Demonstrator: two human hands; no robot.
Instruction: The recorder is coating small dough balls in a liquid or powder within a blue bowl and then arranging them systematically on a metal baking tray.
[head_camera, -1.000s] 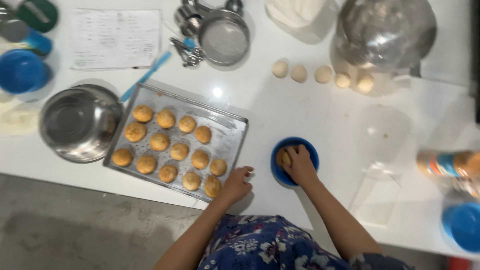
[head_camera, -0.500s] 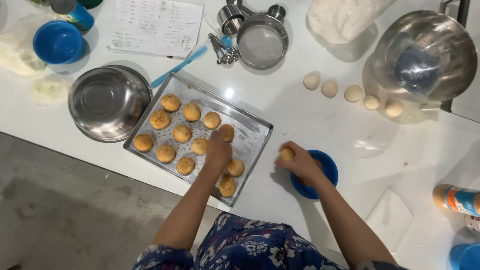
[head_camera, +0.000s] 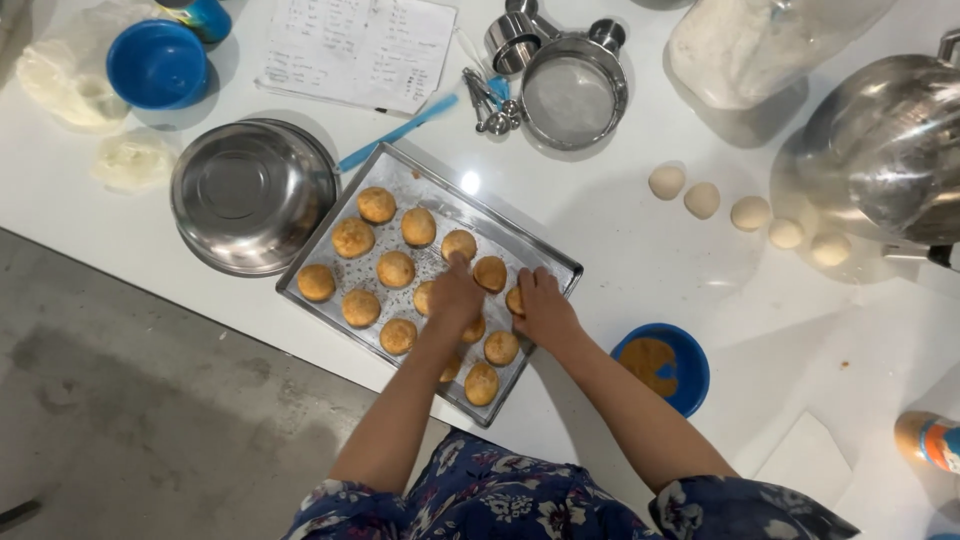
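Note:
A metal baking tray (head_camera: 545, 256) lies on the white counter with several golden-coated dough balls (head_camera: 376, 204) in rows. My left hand (head_camera: 456, 296) rests over the middle of the tray, fingers on the balls there. My right hand (head_camera: 542, 306) is at the tray's right side and sets a coated ball (head_camera: 514, 300) down among the others. A small blue bowl (head_camera: 690, 372) with orange-brown coating stands just right of my right forearm. Several plain pale dough balls (head_camera: 702, 199) lie in a line further back on the right.
An empty steel bowl (head_camera: 252, 193) sits left of the tray. Behind are a blue spatula (head_camera: 398, 132), a paper sheet (head_camera: 360, 48), a sieve with measuring cups (head_camera: 572, 84), a flour bag (head_camera: 762, 44), a blue bowl (head_camera: 157, 63) and a large steel mixing bowl (head_camera: 888, 150).
My right hand left the small blue bowl with a coated ball and moved left onto the tray. My left hand shifted from the tray's edge to its middle.

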